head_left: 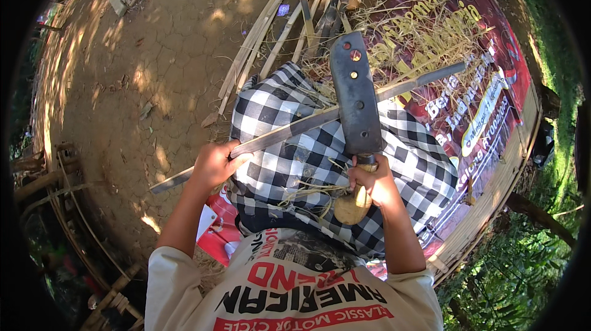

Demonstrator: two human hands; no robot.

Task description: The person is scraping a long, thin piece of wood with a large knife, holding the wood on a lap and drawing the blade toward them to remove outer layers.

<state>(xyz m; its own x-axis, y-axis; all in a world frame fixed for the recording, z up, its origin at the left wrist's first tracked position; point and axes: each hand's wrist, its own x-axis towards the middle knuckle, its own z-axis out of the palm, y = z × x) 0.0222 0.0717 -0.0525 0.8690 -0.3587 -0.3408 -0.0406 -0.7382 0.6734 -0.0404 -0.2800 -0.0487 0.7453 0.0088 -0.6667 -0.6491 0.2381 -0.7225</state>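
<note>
My left hand (217,163) is closed around a long bamboo strip (289,131), which slants from low on the left up to the right across my lap. In my right hand (377,178) is the round wooden handle of a cleaver (356,94). Its broad dark blade, pierced with several holes, points away from me and crosses over the strip, hiding a short part of it. Whether the edge touches the strip, I cannot tell. A black-and-white checked cloth (277,109) covers my legs under both things, with a few thin shavings on it.
Several pale bamboo strips (261,32) lie on the bare earth ahead. Right of them, curled shavings (425,41) are heaped on a dark red printed banner (514,54). A bamboo edge (492,220) borders the banner at right, with green plants (511,269) beyond. Bamboo poles (46,177) stand at left.
</note>
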